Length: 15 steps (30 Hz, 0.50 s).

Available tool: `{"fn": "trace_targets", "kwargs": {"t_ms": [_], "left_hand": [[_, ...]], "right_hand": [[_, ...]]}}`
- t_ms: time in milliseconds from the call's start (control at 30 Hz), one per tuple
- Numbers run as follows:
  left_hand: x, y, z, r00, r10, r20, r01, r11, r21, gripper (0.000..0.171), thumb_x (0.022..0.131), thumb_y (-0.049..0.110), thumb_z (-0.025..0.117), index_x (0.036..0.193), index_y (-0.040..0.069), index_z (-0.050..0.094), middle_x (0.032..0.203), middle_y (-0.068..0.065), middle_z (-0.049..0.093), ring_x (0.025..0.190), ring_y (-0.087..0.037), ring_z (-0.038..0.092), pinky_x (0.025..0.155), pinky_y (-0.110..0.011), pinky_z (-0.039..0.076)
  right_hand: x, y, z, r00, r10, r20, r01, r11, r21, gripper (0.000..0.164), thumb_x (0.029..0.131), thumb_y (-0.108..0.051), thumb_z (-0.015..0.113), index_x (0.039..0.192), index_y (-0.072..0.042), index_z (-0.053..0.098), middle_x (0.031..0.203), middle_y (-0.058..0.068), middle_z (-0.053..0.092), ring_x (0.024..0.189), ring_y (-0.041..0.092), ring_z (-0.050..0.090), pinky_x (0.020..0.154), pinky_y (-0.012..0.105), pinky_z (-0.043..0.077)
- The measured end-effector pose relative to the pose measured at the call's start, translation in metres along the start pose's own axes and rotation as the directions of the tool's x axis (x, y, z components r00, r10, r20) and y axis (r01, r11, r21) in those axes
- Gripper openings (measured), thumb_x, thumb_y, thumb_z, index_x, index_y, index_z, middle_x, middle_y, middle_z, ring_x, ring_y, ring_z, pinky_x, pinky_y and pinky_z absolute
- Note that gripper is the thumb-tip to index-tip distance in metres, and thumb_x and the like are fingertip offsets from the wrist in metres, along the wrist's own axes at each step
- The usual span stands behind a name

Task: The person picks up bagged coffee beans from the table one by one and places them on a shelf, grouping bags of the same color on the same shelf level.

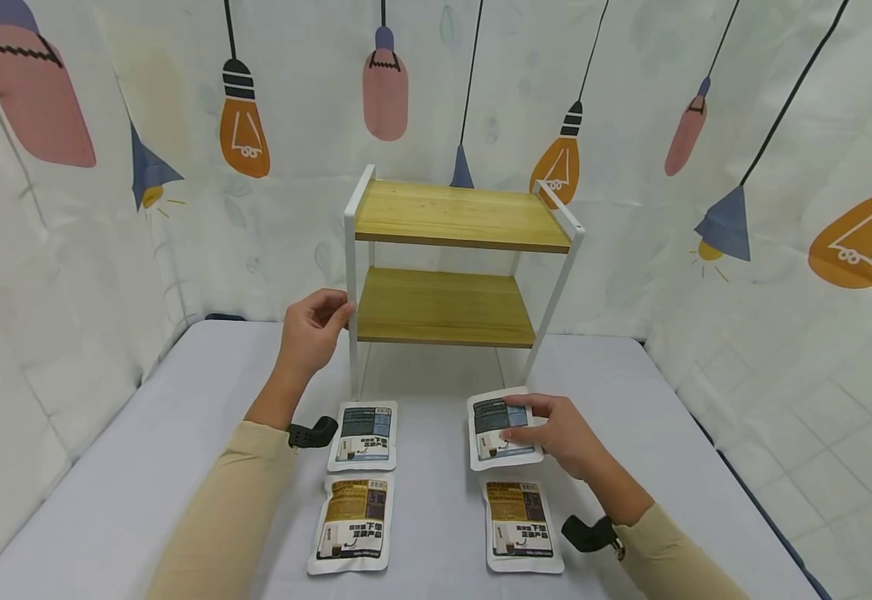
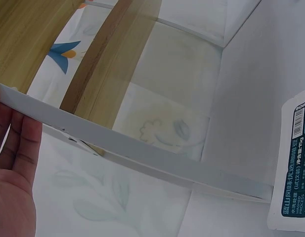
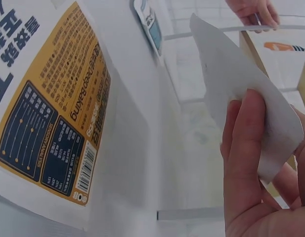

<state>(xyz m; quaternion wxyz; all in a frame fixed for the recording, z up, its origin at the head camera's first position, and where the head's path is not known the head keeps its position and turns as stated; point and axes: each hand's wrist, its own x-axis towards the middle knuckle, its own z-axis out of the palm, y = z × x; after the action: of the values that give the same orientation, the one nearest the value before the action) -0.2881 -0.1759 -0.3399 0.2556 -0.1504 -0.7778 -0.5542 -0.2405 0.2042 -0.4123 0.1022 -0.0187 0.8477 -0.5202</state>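
Observation:
A small two-tier shelf (image 1: 447, 308) with wooden boards and a white metal frame stands at the back of the table. My left hand (image 1: 316, 329) grips its left front post (image 2: 117, 140) at about the lower board's height. In my right hand (image 1: 567, 433) is a white pouch with a blue-grey label (image 1: 492, 425), pinched by its right side between thumb and fingers. The right wrist view shows the pouch's plain white side (image 3: 246, 84), tilted, with fingers against it. Another blue-labelled pouch (image 1: 364, 437) lies on the table in front of the left post.
Two pouches with brown-gold labels lie nearer me, one at left (image 1: 351, 525) and one at right (image 1: 522, 529), below the held pouch. A white cloth covers the table (image 1: 436, 500). A curtain (image 1: 301, 225) with printed lamps closes off the back and sides.

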Motion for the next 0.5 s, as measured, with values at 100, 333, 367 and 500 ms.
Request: {"fn": "trace_targets", "kwargs": {"t_ms": [100,333,367,500], "left_hand": [[0.000,0.000,0.000,1.000,0.005,0.001,-0.005,1.000,-0.001,0.020,0.100,0.006,0.065,0.110,-0.010,0.068,0.097,-0.029,0.069,0.077,-0.027,0.064,0.069,-0.010,0.052],[0.000,0.000,0.000,1.000,-0.009,0.001,0.009,1.000,0.006,0.021,0.100,0.008,0.065,0.112,-0.009,0.068,0.100,-0.028,0.070,0.081,-0.031,0.064,0.070,-0.009,0.052],[0.000,0.000,0.000,1.000,-0.008,0.000,0.008,1.000,0.004,0.021,0.100,0.008,0.065,0.112,-0.009,0.068,0.099,-0.029,0.069,0.080,-0.030,0.064,0.070,-0.009,0.052],[0.000,0.000,0.000,1.000,-0.007,0.000,0.007,1.000,0.005,0.020,0.100,0.008,0.065,0.111,-0.009,0.068,0.099,-0.028,0.070,0.079,-0.028,0.064,0.071,-0.013,0.054]], "right_hand": [[-0.002,-0.003,-0.001,1.000,-0.001,0.012,0.000,1.000,0.016,0.058,0.079,-0.021,0.090,0.134,-0.017,0.069,0.138,0.016,0.059,0.089,0.021,0.069,0.079,0.033,0.063],[-0.005,-0.009,-0.005,0.999,-0.028,0.023,0.027,0.999,0.042,0.061,0.080,-0.022,0.090,0.136,-0.017,0.067,0.137,0.017,0.058,0.092,0.021,0.069,0.081,0.033,0.063],[-0.006,-0.011,-0.006,0.999,-0.033,0.023,0.031,0.998,0.047,0.061,0.080,-0.022,0.089,0.137,-0.017,0.067,0.137,0.016,0.058,0.093,0.021,0.069,0.081,0.033,0.062],[-0.010,-0.016,-0.009,0.999,-0.043,0.031,0.041,0.996,0.077,0.062,0.081,-0.021,0.088,0.138,-0.015,0.065,0.137,0.017,0.057,0.094,0.022,0.069,0.082,0.033,0.062]]}}
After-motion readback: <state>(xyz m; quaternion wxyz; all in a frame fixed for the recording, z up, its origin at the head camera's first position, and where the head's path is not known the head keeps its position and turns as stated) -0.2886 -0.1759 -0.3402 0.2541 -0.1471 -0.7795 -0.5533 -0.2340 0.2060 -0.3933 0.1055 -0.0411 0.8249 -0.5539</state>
